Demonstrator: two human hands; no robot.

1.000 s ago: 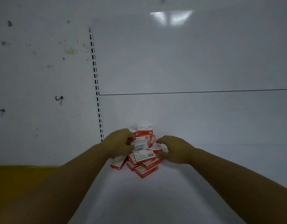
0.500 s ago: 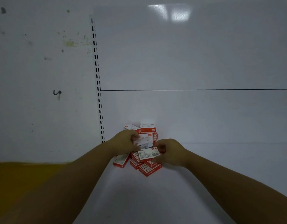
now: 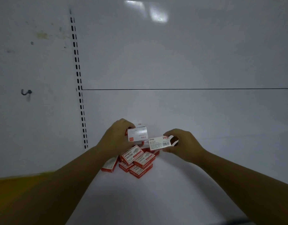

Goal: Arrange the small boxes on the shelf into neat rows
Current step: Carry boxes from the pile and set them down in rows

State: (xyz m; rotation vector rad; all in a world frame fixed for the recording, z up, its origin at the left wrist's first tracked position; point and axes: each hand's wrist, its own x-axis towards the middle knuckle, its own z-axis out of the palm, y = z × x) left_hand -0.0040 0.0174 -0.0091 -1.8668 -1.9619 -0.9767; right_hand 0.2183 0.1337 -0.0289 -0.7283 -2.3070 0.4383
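Several small red-and-white boxes lie in a loose pile [image 3: 134,161] on the white shelf [image 3: 156,200], near its back left corner. My left hand [image 3: 115,138] grips one or more white-faced boxes [image 3: 137,133] lifted above the pile. Just right of the heap, my right hand [image 3: 183,143] holds a single box [image 3: 158,143], white face toward me, printed "24/6". The far side of the pile is hidden behind my hands and the held boxes.
A white back panel [image 3: 172,62] rises behind the shelf, with a slotted upright strip [image 3: 79,88] at the left. A dark hook [image 3: 25,92] sticks out of the left wall panel. A yellow surface [image 3: 15,192] lies at the lower left. Bare shelf stretches to the right.
Both hands have lifted boxes off the pile. The right hand has carried its box up and to the right, away from the left hand's box.
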